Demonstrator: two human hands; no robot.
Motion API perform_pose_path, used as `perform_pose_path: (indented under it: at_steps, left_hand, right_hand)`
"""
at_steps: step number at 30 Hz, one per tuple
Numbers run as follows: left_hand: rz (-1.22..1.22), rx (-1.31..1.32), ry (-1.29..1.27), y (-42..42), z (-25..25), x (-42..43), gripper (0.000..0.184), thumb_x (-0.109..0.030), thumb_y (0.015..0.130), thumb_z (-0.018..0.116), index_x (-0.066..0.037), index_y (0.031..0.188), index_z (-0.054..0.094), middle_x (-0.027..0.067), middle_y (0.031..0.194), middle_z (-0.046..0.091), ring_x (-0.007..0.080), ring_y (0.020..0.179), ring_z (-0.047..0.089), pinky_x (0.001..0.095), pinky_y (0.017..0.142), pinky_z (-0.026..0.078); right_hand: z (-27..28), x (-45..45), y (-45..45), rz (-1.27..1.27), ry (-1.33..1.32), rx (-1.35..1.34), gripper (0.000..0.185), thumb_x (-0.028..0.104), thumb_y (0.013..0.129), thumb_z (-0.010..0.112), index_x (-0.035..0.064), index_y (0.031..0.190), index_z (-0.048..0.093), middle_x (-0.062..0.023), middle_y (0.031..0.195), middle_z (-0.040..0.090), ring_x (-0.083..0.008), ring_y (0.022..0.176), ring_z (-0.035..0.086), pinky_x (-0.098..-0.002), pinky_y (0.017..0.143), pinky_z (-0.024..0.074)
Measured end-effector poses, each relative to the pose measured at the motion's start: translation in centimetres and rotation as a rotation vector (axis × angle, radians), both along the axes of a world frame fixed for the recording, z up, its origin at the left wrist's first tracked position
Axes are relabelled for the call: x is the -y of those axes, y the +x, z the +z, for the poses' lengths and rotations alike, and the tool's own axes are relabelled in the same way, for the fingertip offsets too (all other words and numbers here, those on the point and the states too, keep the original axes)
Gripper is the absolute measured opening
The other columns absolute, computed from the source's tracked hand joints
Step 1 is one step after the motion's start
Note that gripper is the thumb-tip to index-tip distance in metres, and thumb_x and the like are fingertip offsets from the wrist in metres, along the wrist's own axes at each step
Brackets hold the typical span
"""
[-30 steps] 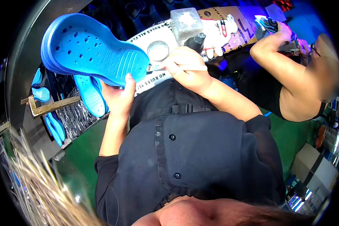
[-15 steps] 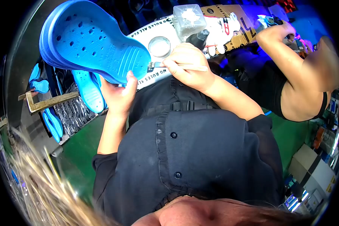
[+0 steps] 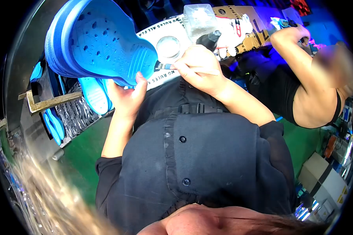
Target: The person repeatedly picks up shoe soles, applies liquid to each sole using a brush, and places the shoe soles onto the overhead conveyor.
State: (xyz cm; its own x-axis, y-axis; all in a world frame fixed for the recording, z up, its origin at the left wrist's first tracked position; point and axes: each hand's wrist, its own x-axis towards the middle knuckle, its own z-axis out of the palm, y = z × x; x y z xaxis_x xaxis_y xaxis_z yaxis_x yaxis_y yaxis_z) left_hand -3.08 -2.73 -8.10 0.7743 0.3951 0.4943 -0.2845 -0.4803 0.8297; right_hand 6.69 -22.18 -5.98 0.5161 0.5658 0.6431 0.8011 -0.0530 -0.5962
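Observation:
In my left hand is a blue clog-style shoe sole with small holes in its footbed. Its thick, layered side looks like several soles stacked together. My thumb presses on the heel end, and the other fingers are hidden underneath. My right hand pinches a small paintbrush by its pale handle. The dark bristles are at the heel rim of the sole; whether they touch it I cannot tell. Just beyond the brush stands a round clear dish on the white printed board.
A clear plastic box, a dark bottle, white gloves and cardboard lie beyond my right hand. Another blue sole and a metal bracket are at left. A co-worker works close by on the right.
The blue sole has tilted, showing more of its layered side. The brush has shifted slightly up and stays by the heel edge. Both hands keep their hold.

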Motion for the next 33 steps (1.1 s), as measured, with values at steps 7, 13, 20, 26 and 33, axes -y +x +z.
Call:
perform_pose_path:
  at_steps: [7,13,20,26,33]
  left_hand:
    - [-0.01,0.123,0.105,0.4,-0.4,0.1,0.026,0.001,0.065,0.066,0.0,0.088,0.053,0.0105,0.081,0.059,0.019,0.07,0.059,0.0282,0.063,0.046]
    - [0.031,0.159,0.094,0.4,-0.5,0.0,0.029,0.0,0.064,0.066,0.001,0.092,0.054,0.0115,0.083,0.059,0.0213,0.071,0.059,0.0298,0.066,0.046]
    - [0.022,0.126,0.135,0.4,-0.2,0.0,0.03,0.001,0.063,0.065,0.001,0.092,0.055,0.0112,0.083,0.059,0.0223,0.071,0.059,0.0307,0.066,0.046]
    - [-0.016,0.056,0.198,0.1,0.2,-0.3,0.029,-0.001,0.064,0.064,0.001,0.092,0.056,0.0114,0.083,0.06,0.0224,0.071,0.059,0.0314,0.067,0.047]
    - [0.144,0.133,0.384,0.5,0.3,-1.0,0.031,-0.008,0.065,0.07,0.0,0.09,0.053,0.0147,0.076,0.059,0.0279,0.067,0.06,0.0334,0.06,0.047]
  right_hand:
    - [0.2,-0.9,-0.1,0.011,0.042,0.045,0.01,0.01,0.074,0.062,0.0043,0.066,0.064,-0.0063,0.061,0.059,-0.0209,0.055,0.055,-0.0314,0.054,0.0409]
    - [0.2,-0.4,-0.2,0.018,0.04,-0.023,0.012,0.009,0.075,0.062,0.0028,0.065,0.063,-0.0066,0.061,0.059,-0.0217,0.055,0.056,-0.0314,0.053,0.0415]
    - [0.0,-1.0,0.0,0.019,0.036,-0.007,0.013,0.011,0.076,0.062,0.0022,0.067,0.063,-0.0058,0.061,0.059,-0.0222,0.055,0.055,-0.0322,0.053,0.0403]
    - [-0.1,0.0,-0.1,-0.063,-0.021,-0.055,0.011,0.008,0.075,0.061,0.0028,0.066,0.062,-0.0052,0.064,0.06,-0.0223,0.058,0.056,-0.0321,0.054,0.0406]
    - [0.5,2.0,0.2,-0.151,-0.001,-0.063,0.012,0.002,0.08,0.053,0.0,0.074,0.064,-0.0087,0.066,0.061,-0.024,0.061,0.057,-0.0329,0.055,0.0444]
